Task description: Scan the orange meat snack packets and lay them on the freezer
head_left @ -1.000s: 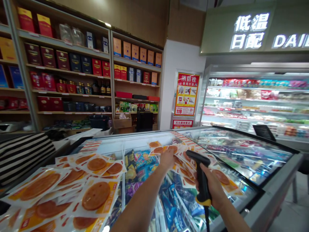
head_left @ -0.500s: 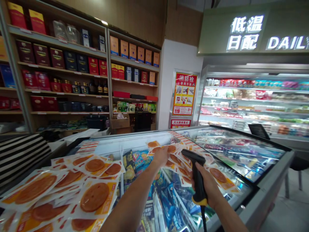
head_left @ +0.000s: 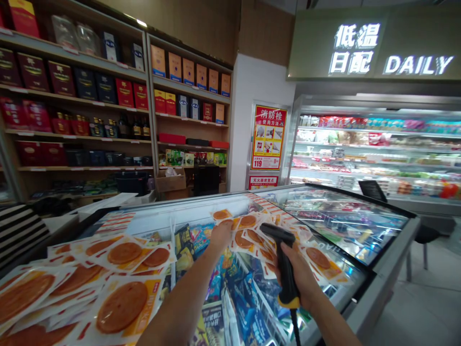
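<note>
**Scanner (head_left: 287, 276) in R hand (head_left: 301, 278), L hand (head_left: 220, 235) out at the far pkts (head_left: 256, 236)**

Head cam: your R hand is wrapped round the grip of the black scanner, w/ a cable (head_left: 295, 327) hanging from its foot. The scanner's head points L, in front of the far pkts. Those are flat, clear-and-orange pkts w/ round brown slices inside, fanned out over one another across the mid of the chest freezer (head_left: 387, 276).

Your L arm (head_left: 180, 307) reaches fwd over the freezer, and the L hand is at the L edge of that spread. Can't tell if it's grasping a pkt or only touching; the back of the hand hides the fingers.

Near pkts (head_left: 122, 307), same kind, lie in a loose heap on your L, well apart from the scanner. B/w the two lots, blue bags (head_left: 248, 307) and other bagged goods sit down in the freezer, w/ wire dividers among them. Glass lid (head_left: 334, 226) is to the R.

Bkgd: boxed goods on shelves L, red poster (head_left: 268, 139) ctr, lit chiller (head_left: 360, 149) R under the "DAILY" sign (head_left: 360, 48).
</note>
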Demonstrator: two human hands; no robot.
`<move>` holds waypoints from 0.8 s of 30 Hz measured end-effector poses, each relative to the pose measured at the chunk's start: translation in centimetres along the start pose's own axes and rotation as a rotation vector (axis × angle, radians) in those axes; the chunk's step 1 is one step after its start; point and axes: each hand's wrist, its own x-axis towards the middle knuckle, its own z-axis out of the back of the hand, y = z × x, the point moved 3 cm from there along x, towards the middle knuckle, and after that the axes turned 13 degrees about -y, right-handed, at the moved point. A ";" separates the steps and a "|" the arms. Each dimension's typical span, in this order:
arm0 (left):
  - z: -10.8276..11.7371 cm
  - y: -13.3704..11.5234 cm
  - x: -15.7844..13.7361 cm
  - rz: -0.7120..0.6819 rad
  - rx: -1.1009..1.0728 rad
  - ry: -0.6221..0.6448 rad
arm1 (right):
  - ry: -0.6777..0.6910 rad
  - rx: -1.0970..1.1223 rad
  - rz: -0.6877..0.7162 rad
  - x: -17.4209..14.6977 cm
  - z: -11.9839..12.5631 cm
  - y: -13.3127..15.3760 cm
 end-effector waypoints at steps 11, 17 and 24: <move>2.9 1.3 -2.5 -0.008 -0.186 0.025 | 0.125 0.000 0.022 -1.7 -3.2 -0.3; 5.6 5.3 -2.1 0.234 -0.330 -0.116 | 0.118 0.017 0.011 -3.1 -4.4 -0.5; 9.3 11.9 -2.4 0.537 -0.443 -0.323 | 0.282 -0.039 -0.126 -5.7 -7.6 -2.1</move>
